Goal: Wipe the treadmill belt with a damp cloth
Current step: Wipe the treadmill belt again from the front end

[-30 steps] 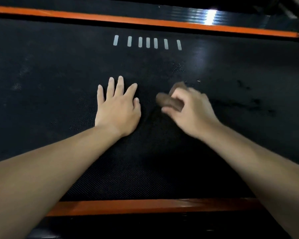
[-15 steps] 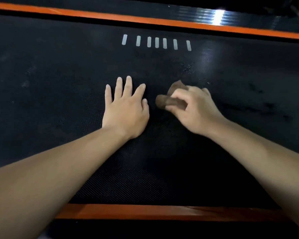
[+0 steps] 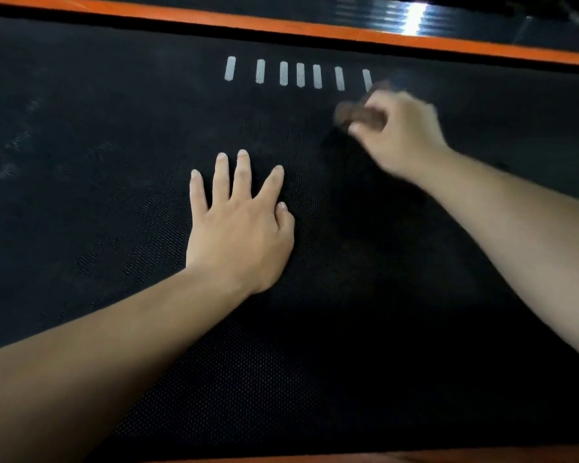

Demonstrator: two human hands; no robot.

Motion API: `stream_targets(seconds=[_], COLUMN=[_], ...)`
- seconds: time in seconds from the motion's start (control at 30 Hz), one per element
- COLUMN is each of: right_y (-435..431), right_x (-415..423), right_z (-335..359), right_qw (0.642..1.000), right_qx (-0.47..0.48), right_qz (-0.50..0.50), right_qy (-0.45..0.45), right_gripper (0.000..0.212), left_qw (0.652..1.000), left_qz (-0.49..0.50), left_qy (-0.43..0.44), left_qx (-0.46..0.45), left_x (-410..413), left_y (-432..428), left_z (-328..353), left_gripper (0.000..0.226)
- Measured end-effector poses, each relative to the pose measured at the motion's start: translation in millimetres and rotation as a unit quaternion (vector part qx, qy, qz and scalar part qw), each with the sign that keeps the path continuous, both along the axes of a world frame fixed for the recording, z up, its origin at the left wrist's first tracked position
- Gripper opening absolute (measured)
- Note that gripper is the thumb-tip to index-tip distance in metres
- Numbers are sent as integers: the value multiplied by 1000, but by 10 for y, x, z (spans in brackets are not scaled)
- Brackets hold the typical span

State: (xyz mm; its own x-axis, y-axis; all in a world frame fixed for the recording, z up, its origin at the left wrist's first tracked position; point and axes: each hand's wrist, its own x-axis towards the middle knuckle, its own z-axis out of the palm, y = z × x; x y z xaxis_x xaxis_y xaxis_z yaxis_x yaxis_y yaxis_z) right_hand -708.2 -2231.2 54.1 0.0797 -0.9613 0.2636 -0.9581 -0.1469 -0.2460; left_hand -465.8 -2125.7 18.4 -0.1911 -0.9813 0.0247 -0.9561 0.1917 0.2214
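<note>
The black textured treadmill belt (image 3: 97, 228) fills the head view. My left hand (image 3: 239, 228) lies flat on the belt near the middle, fingers straight and spread. My right hand (image 3: 398, 132) is farther up and to the right, blurred, its fingers curled round a small dark brown cloth (image 3: 355, 115) pressed against the belt. The cloth sits just below the right end of a row of several white dash marks (image 3: 298, 74) printed on the belt. Most of the cloth is hidden inside the hand.
An orange side rail (image 3: 281, 26) runs along the far edge of the belt, with a shiny dark strip (image 3: 411, 13) behind it. A second orange rail (image 3: 415, 457) shows at the near bottom edge. Faint dusty smears (image 3: 17, 142) mark the belt's left side.
My right hand with the cloth has swept away from me, from beside my left hand up to the white marks. My left hand stays flat on the belt.
</note>
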Motion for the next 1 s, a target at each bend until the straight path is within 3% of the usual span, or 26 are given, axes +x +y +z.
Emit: stream_targets(seconds=[0.1, 0.23, 0.3, 0.4, 0.47, 0.6, 0.67, 0.73, 0.8, 0.87, 1.0], right_y=[-300, 74, -13, -529, -678, -415, -488, -782, -1065, -1172, -1021], right_x=[-40, 169, 140, 41, 40, 171, 92, -41, -183, -178, -82], right_z=[-35, -129, -90, -16, -39, -116, -57, 13, 50, 11, -62], right_qw=[993, 996, 997, 995, 989, 996, 997, 999, 991, 985, 994], right_qx=[-21, 27, 11, -21, -25, 13, 27, 9, -11, -20, 17], right_qz=[-109, 52, 63, -90, -130, 10, 39, -17, -119, -159, -48], right_qy=[-29, -73, -44, -39, -60, -88, -60, -28, -56, -69, -100], right_gripper=[20, 20, 20, 24, 21, 20, 18, 19, 18, 14, 16], left_qw=[1000, 1000, 1000, 1000, 999, 1000, 1000, 999, 999, 999, 999], left_qz=[2, 2, 3, 8, 29, 11, 3, 1, 1, 2, 4], left_qy=[2, -2, -10, 4, 31, -9, -28, -32, -32, -32, -35], left_qx=[-12, -11, -7, 4, 10, 7, 6, 10, 6, 4, 1], left_x=[-3, -31, -46, -98, -139, -182, -181, -189, -195, -194, -199], left_y=[5, 5, -16, -93, -147, -134, -143, -157, -148, -151, -153], left_z=[-6, 15, 39, 83, 101, 41, 10, 6, -1, 4, 26], left_gripper=[64, 63, 62, 56, 52, 65, 69, 70, 70, 70, 68])
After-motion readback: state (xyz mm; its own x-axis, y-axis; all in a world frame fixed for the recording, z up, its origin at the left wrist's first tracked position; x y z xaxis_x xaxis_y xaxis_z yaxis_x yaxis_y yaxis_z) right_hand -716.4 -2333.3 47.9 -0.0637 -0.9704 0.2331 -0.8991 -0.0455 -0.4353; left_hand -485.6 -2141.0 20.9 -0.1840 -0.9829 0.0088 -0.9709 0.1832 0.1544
